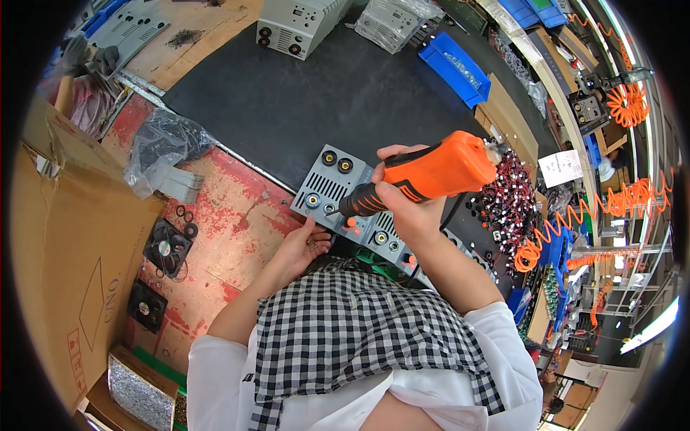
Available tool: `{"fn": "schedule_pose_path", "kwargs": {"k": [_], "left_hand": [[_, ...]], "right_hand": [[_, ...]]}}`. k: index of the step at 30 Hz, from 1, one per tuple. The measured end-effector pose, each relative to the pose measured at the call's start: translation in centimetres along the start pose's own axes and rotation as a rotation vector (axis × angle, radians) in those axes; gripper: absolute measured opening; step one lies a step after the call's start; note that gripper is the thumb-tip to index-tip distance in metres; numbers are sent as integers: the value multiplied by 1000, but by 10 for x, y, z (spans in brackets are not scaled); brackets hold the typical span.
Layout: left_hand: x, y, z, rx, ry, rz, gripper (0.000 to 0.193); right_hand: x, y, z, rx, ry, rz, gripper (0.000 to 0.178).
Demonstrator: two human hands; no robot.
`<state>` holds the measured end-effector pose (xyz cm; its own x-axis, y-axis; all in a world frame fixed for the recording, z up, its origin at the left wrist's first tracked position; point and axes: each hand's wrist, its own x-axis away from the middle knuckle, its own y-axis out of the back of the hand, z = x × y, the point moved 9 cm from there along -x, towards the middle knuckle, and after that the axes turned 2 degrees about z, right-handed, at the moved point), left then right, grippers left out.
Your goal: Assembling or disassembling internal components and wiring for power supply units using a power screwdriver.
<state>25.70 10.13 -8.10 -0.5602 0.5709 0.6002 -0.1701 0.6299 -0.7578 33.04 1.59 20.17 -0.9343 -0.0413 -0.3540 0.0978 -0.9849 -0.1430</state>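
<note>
An orange and black electric screwdriver (pixel 438 169) is gripped in my right hand (pixel 411 208). Its dark nose points down and left at a grey front panel (pixel 325 188) with slots, round black sockets and a red-orange knob (pixel 350 223). The bit ends on or just over the panel near a socket; contact cannot be told. My left hand (pixel 305 248) is at the panel's near-left edge, thumb against it and fingers curled in. Small shiny bits show at those fingers, too small to name. Further grey panels (pixel 384 237) continue to the right, partly behind my right forearm.
A black mat (pixel 287 108) covers the bench. Grey machine housings (pixel 305 25) and a blue bin (pixel 455 68) of small parts stand at the back. Wire connectors (pixel 509 194) heap at right, near orange coiled hoses (pixel 625 197). A carton (pixel 79 244) and fans (pixel 167 246) are left. A co-worker's gloved hand (pixel 74 56) shows far left.
</note>
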Motion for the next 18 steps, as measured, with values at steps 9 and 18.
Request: {"fn": "schedule_pose_path", "kwargs": {"k": [9, 18], "left_hand": [[-3, -21, -23, 86, -97, 70, 18], [-15, -7, -20, 79, -127, 10, 15]], "right_hand": [[-5, -4, -16, 70, -123, 42, 39], [-4, -53, -37, 225, -325, 294, 28]]}}
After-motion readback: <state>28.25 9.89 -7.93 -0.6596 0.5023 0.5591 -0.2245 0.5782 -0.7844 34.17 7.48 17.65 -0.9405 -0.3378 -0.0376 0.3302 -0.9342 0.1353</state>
